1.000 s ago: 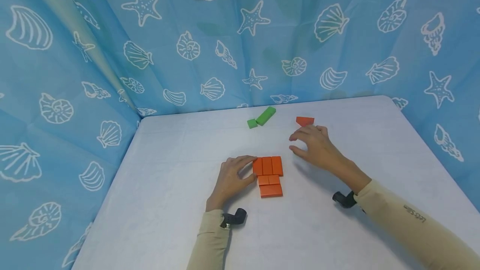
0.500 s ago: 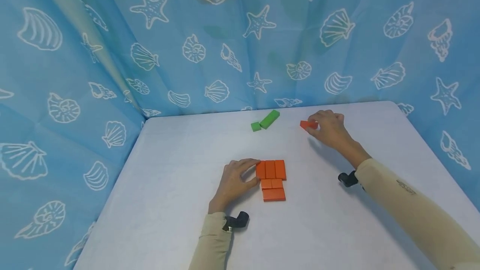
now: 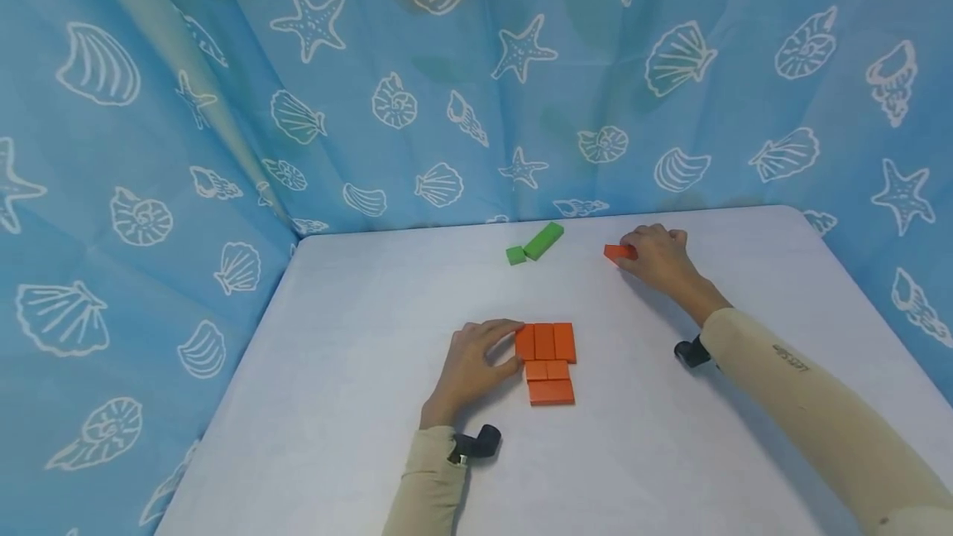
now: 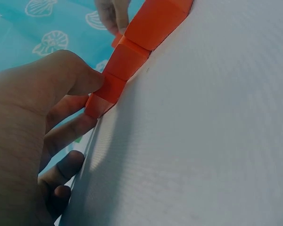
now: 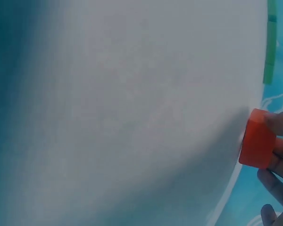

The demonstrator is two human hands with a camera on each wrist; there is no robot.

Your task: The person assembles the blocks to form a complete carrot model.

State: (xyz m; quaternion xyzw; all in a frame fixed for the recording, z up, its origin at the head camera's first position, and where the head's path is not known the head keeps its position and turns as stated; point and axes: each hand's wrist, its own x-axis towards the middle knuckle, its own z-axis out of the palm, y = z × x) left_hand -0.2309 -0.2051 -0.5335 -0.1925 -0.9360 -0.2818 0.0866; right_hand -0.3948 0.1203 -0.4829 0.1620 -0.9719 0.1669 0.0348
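Several orange blocks lie flat together mid-table in the head view: three upright oblongs side by side, two small blocks (image 3: pixel 547 370) below them, and a wider block (image 3: pixel 551 392) at the bottom. My left hand (image 3: pixel 471 364) pinches the leftmost orange block (image 3: pixel 524 342), thumb at its near end and index finger at its far end. Farther back on the right, my right hand (image 3: pixel 661 259) grips a separate orange block (image 3: pixel 615 251). In the right wrist view this orange block (image 5: pixel 258 141) is between thumb and fingers, with its base at or near the table; contact is unclear.
A long green block (image 3: pixel 543 241) and a small green cube (image 3: pixel 516 255) lie near the table's back edge, left of my right hand. A blue shell-print curtain (image 3: pixel 476 106) hangs behind and left of the white table (image 3: pixel 357 321).
My right hand has moved back and right to the separate orange block and taken hold of it. My left hand has stayed at the group of orange blocks. The head view has shifted slightly.
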